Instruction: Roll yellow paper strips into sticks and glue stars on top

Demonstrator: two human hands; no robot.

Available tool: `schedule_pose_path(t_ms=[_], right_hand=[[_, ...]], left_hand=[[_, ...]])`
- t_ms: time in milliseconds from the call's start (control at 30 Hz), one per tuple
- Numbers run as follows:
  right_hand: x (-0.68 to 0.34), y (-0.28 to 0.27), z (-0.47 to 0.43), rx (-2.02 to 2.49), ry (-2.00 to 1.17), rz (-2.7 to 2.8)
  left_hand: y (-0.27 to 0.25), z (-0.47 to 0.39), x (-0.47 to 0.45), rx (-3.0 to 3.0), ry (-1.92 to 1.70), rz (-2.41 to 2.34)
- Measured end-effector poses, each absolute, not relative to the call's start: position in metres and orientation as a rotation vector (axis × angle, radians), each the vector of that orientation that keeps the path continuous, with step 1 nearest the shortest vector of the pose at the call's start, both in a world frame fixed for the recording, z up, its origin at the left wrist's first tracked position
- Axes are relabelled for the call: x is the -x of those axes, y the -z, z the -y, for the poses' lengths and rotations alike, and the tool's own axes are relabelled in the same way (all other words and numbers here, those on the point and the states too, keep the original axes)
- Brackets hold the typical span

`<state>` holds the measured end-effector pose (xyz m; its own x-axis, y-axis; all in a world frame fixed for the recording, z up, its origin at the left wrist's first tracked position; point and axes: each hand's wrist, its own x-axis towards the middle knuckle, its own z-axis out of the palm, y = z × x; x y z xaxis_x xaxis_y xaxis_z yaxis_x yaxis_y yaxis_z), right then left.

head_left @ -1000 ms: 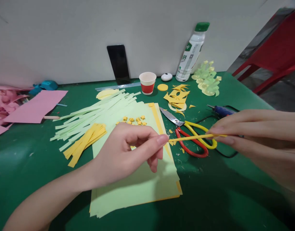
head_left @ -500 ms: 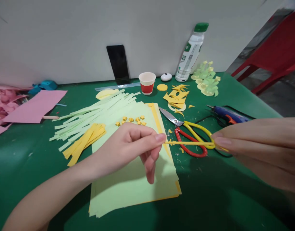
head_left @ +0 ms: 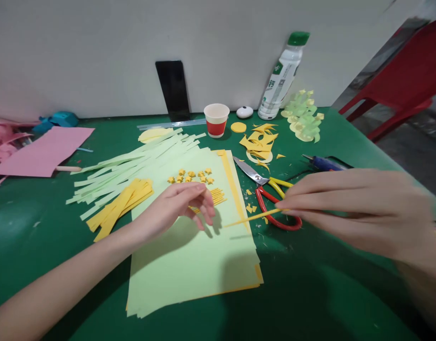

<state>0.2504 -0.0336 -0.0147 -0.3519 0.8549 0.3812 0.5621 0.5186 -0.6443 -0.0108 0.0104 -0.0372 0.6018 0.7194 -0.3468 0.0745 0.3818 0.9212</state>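
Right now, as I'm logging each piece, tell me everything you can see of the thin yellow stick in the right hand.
The thin yellow stick is straight and looks like rolled paper. The right hand pinches one end; the other points left, free, slightly lower in view, over the pale green paper. A faint shadow beneath suggests it is raised. It crosses in front of the red scissor handle; the left hand is apart.

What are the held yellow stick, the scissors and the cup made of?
Yellow stick: probably paper, matt like the yellow strips. Scissors: blades metal by their grey shine; handles glossy, likely plastic. Cup: likely matt paper, given its thin wall.
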Motion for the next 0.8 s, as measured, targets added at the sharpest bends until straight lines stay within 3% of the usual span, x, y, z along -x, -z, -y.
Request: schedule_pose_path(t_ms=[200,500,800], right_hand=[[-0.204,0.029,0.029,1.272,-1.115,2.074],[-0.206,0.04,0.026,1.39,-1.633,1.855],[-0.209,0.038,0.025,1.414,-1.704,1.886]], left_hand=[[0.042,0.006,-0.008,-1.371,-0.243,-0.823],[0.048,0.016,-0.014,-1.228,-0.203,-0.899],[0.049,0.013,-0.013,-1.171,-0.152,-0.908]])
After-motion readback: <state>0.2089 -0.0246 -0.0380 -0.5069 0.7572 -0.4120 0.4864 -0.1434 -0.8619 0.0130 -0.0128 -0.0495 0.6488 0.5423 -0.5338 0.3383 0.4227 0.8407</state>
